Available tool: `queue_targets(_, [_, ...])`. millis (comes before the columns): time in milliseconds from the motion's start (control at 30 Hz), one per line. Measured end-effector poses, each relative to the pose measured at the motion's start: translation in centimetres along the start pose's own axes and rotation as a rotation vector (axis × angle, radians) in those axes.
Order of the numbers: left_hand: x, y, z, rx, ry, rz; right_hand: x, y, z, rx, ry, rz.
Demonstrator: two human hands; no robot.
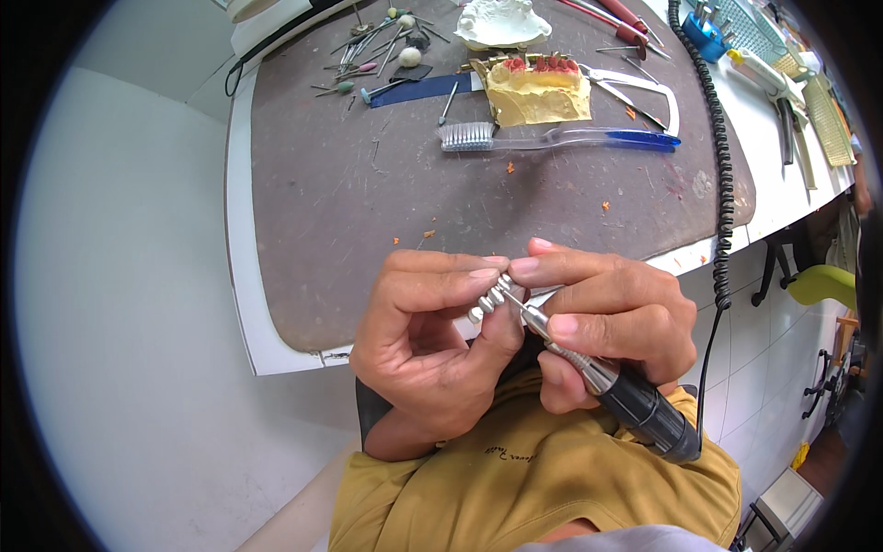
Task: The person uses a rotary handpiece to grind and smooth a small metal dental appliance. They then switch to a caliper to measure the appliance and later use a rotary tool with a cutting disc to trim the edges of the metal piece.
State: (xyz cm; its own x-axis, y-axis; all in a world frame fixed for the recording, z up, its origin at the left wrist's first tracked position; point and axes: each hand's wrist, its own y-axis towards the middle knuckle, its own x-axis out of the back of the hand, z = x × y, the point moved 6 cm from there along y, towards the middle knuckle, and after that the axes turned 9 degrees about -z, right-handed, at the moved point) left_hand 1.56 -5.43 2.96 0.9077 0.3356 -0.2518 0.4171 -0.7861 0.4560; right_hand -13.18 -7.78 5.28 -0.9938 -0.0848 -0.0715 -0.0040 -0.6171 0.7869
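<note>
Silvery metal, shaped like a short row of teeth (488, 301), sits pinched between the thumb and fingers of the left hand (432, 340), held over the near edge of the bench. The right hand (616, 313) grasps a black-and-steel hand drill (648, 409) much like a pen, its thin bit (515, 302) pointed at the teeth, fingertips of both hands close together. From where I stand, the grinding looks under way: the teeth are already formed and separate from the yellow plaster model (538, 103), whose red stumps (556, 64) stand bare. How much trimming is left I can't judge.

Beyond the model lies a white plaster cast (501, 26), cut off at the top of my view. A clear-and-blue toothbrush (556, 138) lies on the near side, and loose drill bits (344, 87) are scattered to the left.

Fingers cover part of the metal row, and its underside is hidden. Whether the bit actually touches it, or is spinning, is too small to tell. Things at the far right blur toward the dark rim.
</note>
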Motion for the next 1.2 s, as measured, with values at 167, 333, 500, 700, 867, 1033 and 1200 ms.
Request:
queue_targets(167, [0.09, -0.06, -0.04, 0.009, 0.003, -0.013, -0.03, 0.04, 0.0, -0.002, -0.008, 0.002])
queue_targets(333, [0.14, -0.12, 0.01, 0.002, 0.004, -0.014, 0.0, 0.0, -0.04, -0.009, -0.005, 0.001])
queue_targets(500, [0.21, -0.12, 0.01, -0.02, 0.008, -0.006, -0.08, 0.17, 0.09, -0.012, -0.012, 0.026])
queue_targets(700, [0.2, -0.21, -0.07, -0.034, 0.027, -0.003, 0.07, 0.15, -0.04, -0.02, 0.014, 0.009])
queue_targets(867, [0.15, -0.18, -0.11, -0.034, 0.028, -0.012, 0.07, 0.26, -0.01, -0.007, 0.002, 0.032])
queue_targets(1033, [0.16, -0.2, -0.1, -0.04, 0.043, -0.008, -0.02, 0.33, -0.01, -0.005, -0.008, 0.026])
queue_targets(1200, [0.17, -0.2, -0.09, -0.04, 0.029, -0.007, 0.11, 0.26, -0.03, -0.003, 0.002, 0.031])
